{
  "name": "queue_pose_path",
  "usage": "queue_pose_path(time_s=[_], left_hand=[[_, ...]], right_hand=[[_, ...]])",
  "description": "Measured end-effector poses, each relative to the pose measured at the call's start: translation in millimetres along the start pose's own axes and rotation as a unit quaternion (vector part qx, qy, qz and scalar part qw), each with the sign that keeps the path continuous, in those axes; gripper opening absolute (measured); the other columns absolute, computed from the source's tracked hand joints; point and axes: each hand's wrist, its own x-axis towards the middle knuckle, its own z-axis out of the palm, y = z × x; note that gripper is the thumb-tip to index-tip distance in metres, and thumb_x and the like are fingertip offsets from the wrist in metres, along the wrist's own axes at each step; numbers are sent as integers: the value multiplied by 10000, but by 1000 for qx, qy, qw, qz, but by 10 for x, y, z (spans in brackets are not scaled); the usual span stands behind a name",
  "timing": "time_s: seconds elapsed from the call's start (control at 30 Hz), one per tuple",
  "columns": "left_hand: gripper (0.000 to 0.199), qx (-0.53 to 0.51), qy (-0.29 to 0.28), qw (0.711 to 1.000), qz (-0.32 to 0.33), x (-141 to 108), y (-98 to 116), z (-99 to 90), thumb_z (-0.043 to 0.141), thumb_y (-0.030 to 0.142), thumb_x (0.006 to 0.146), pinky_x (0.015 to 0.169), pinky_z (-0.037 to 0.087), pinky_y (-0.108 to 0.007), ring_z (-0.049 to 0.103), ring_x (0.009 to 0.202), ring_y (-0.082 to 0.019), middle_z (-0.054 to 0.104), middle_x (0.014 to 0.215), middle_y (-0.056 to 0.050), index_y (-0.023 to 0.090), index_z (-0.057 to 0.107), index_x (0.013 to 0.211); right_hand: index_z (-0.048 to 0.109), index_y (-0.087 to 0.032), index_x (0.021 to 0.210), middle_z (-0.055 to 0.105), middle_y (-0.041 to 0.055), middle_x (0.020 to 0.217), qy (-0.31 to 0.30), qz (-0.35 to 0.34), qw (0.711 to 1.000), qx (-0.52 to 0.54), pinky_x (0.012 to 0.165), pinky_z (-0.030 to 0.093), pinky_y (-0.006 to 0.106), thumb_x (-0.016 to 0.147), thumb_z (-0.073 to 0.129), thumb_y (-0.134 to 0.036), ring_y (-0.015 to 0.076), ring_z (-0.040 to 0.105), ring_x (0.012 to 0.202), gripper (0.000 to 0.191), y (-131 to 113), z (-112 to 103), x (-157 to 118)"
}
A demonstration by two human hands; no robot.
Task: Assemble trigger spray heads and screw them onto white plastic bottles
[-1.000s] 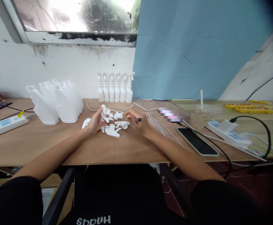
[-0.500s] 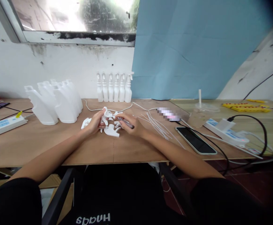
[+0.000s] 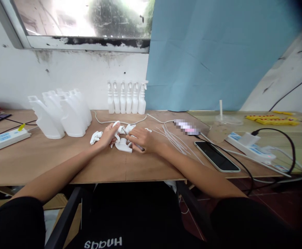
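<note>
My left hand (image 3: 107, 137) is closed around a white trigger sprayer head (image 3: 120, 130), holding it just above the table. In my right hand (image 3: 147, 140) is a slim screwdriver (image 3: 140, 148), its shaft angled up to the left. The tip meets the sprayer head at its open end or very near it; the exact contact is too small to see. Loose white sprayer heads lie around the hands: one (image 3: 124, 145) right below them, another (image 3: 95, 137) left of my left hand. More white parts (image 3: 130, 127) are partly covered by the right hand.
White bottles without tops (image 3: 73, 117) stand at the left. Several bottles with sprayers (image 3: 126, 100) line the wall. Thin white tubes (image 3: 173, 138) lie right of my hands, near a phone (image 3: 216, 155) and cables. Power strips (image 3: 252, 147) sit at both sides.
The held sprayer head has been turned, and my left thumb now lies over its top. My right hand has shifted slightly, with the screwdriver pointing more steeply.
</note>
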Motion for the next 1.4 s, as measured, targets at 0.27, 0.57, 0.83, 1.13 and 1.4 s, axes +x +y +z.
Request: queue_pose_path(time_s=[0.27,0.57,0.83,1.13,1.4], left_hand=[[435,41,-44,998,-25,5,2,-35,578,580,840,316,135,-180,260,325,-50,421,478,49,187,456,699],[502,-87,-104,986,-99,72,-26,-142,563,595,826,331,73,-183,157,321,-31,318,432,58,173,432,588],[446,-54,-97,988,-103,21,10,-92,605,557,819,346,55,-171,157,327,-30,366,456,52,176,452,644],[495,-111,-174,961,-183,50,57,-135,526,567,858,322,107,-157,164,328,-21,318,478,54,158,437,594],[380,-161,-175,951,-198,48,47,-106,486,514,910,332,174,-135,247,346,-29,437,565,30,157,548,796]], right_hand=[[652,-172,868,636,69,862,83,162,912,369,746,476,330,918,426,-212,177,584,799,234,3,-96,-35],[664,-167,845,651,65,883,110,225,868,429,820,479,341,915,454,-279,186,602,854,248,-22,-82,7],[626,-148,844,639,50,802,31,265,848,457,742,495,305,934,398,-257,161,611,759,268,-1,-121,15],[604,-171,990,629,105,985,71,116,934,329,920,472,384,994,352,-326,194,578,1006,296,-75,-6,24],[604,-196,1161,401,154,1470,64,81,966,237,1023,431,457,953,416,-210,240,478,1254,280,-49,-9,-12]])
